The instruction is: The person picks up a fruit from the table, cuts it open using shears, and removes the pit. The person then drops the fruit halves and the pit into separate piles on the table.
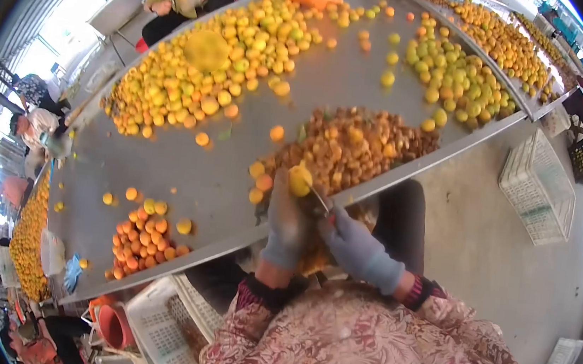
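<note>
While the left hand (286, 223) pinches a yellow fruit (300, 181) in its grip, the right hand (361, 250) clasps a knife (319, 200) against it.

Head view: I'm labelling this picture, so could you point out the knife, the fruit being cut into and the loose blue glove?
Knife (319, 198): head view, middle of the blade.
Fruit (299, 179): head view, skin facing the camera.
Glove (73, 273): head view, middle of its blue surface.
</note>
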The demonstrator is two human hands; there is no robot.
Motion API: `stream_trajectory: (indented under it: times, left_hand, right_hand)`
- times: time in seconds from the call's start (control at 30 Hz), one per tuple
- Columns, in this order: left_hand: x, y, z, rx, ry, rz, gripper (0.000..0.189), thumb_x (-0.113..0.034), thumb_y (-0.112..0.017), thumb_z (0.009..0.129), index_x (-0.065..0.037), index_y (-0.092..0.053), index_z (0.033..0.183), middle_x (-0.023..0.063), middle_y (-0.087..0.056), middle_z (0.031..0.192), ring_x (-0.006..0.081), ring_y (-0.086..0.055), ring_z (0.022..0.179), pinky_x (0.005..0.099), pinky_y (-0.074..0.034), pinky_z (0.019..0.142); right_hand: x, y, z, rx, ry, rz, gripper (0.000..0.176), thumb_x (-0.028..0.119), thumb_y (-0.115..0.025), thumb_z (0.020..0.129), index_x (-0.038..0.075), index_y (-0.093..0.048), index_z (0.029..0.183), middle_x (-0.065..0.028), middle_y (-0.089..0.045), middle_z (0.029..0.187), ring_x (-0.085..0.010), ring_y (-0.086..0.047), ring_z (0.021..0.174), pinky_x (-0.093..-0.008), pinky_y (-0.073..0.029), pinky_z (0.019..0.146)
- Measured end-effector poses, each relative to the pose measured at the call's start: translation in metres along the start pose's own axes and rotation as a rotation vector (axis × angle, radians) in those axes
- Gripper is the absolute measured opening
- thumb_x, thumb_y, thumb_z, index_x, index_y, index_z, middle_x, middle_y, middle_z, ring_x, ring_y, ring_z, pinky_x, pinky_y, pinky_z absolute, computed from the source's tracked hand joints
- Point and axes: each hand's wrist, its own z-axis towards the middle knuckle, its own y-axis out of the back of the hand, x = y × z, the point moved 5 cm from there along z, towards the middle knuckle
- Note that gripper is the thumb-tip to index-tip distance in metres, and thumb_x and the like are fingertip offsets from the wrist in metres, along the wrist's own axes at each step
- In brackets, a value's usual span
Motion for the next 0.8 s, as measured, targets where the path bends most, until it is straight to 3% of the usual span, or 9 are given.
stream_trajectory:
  times: [0.07, 0.1, 0.2, 0.3, 0.43, 0.5, 0.6, 0.7, 0.8]
  left_hand:
    - [0.004, -0.022, -0.008, -0.295, -0.085, 0.039, 0.037, -0.042, -0.036, 0.096, -0.008, -0.051, 0.101, 0.0112, -0.058, 0.09, 0.0204, -0.057, 0.08, 0.0336, -0.049, 0.074]
    - [0.005, -0.015, -0.006, -0.159, -0.063, 0.166, 0.045, -0.046, -0.031, 0.096, -0.007, -0.05, 0.107, 0.0119, -0.062, 0.094, 0.0265, -0.06, 0.088, 0.0402, -0.049, 0.079]
    - [0.0, -0.043, -0.01, -0.108, -0.181, 0.487, 0.051, -0.046, -0.028, 0.097, -0.002, -0.048, 0.109, 0.0144, -0.058, 0.095, 0.0229, -0.056, 0.092, 0.0352, -0.047, 0.083]
    - [0.004, -0.052, -0.013, -0.143, -0.084, 0.099, 0.052, -0.045, -0.029, 0.097, 0.001, -0.044, 0.114, 0.0147, -0.057, 0.101, 0.0234, -0.055, 0.099, 0.0352, -0.045, 0.088]
    - [0.024, -0.013, -0.005, -0.135, 0.075, 0.052, 0.049, -0.043, -0.031, 0.097, 0.0, -0.042, 0.117, 0.014, -0.056, 0.106, 0.0222, -0.055, 0.1, 0.0349, -0.045, 0.09]
    - [0.014, 0.007, -0.002, -0.162, -0.1, 0.671, 0.043, -0.039, -0.035, 0.097, -0.002, -0.045, 0.116, 0.012, -0.058, 0.102, 0.0204, -0.057, 0.095, 0.0331, -0.046, 0.085]
    - [0.005, -0.013, -0.013, -0.063, -0.105, 0.238, 0.038, -0.036, -0.037, 0.097, -0.003, -0.046, 0.114, 0.0105, -0.059, 0.099, 0.0193, -0.058, 0.089, 0.0295, -0.047, 0.08]
    - [-0.01, -0.016, -0.017, 0.027, -0.459, 0.594, 0.033, -0.032, -0.037, 0.098, -0.004, -0.047, 0.112, 0.0091, -0.06, 0.095, 0.0185, -0.058, 0.087, 0.028, -0.047, 0.078]
    - [-0.008, -0.02, -0.015, -0.035, -0.127, 0.82, 0.04, -0.043, -0.044, 0.094, -0.008, -0.049, 0.112, 0.0085, -0.059, 0.102, 0.0217, -0.057, 0.093, 0.0342, -0.048, 0.077]
  right_hand:
    - [-0.004, 0.0, 0.006, -0.055, -0.071, -0.046, 0.033, 0.029, -0.045, 0.091, 0.001, -0.043, 0.107, -0.0267, -0.059, 0.08, -0.044, -0.057, 0.08, -0.0474, -0.044, 0.068]
    - [0.002, 0.007, 0.001, -0.04, -0.052, -0.002, 0.032, 0.03, -0.045, 0.091, 0.001, -0.043, 0.105, -0.0262, -0.059, 0.079, -0.043, -0.058, 0.08, -0.048, -0.044, 0.07]
    - [0.015, 0.019, -0.006, -0.026, -0.043, -0.11, 0.032, 0.03, -0.046, 0.091, 0.001, -0.042, 0.105, -0.0258, -0.06, 0.08, -0.0427, -0.058, 0.081, -0.0485, -0.044, 0.071]
    - [-0.004, 0.003, 0.0, -0.096, 0.039, -0.062, 0.03, 0.029, -0.047, 0.09, 0.002, -0.042, 0.102, -0.0253, -0.06, 0.08, -0.0429, -0.057, 0.081, -0.0494, -0.043, 0.071]
    - [-0.015, -0.002, 0.003, -0.143, 0.001, -0.11, 0.029, 0.028, -0.049, 0.089, 0.003, -0.041, 0.1, -0.0252, -0.06, 0.079, -0.0436, -0.057, 0.079, -0.0506, -0.043, 0.069]
    - [-0.015, -0.004, 0.004, -0.112, 0.035, -0.117, 0.029, 0.028, -0.049, 0.088, 0.003, -0.042, 0.103, -0.025, -0.06, 0.078, -0.0432, -0.058, 0.077, -0.0515, -0.043, 0.067]
    - [-0.018, 0.001, 0.005, -0.101, 0.086, -0.104, 0.029, 0.026, -0.05, 0.087, 0.004, -0.042, 0.106, -0.0246, -0.06, 0.078, -0.0428, -0.058, 0.075, -0.0518, -0.043, 0.065]
    - [0.0, 0.013, 0.003, -0.123, 0.114, -0.142, 0.03, 0.025, -0.05, 0.087, 0.004, -0.043, 0.107, -0.0244, -0.06, 0.076, -0.0423, -0.058, 0.074, -0.0515, -0.043, 0.064]
    - [-0.002, 0.011, 0.003, -0.075, 0.069, -0.151, 0.032, 0.024, -0.051, 0.086, 0.003, -0.042, 0.109, -0.0248, -0.06, 0.076, -0.0422, -0.058, 0.073, -0.0507, -0.044, 0.065]
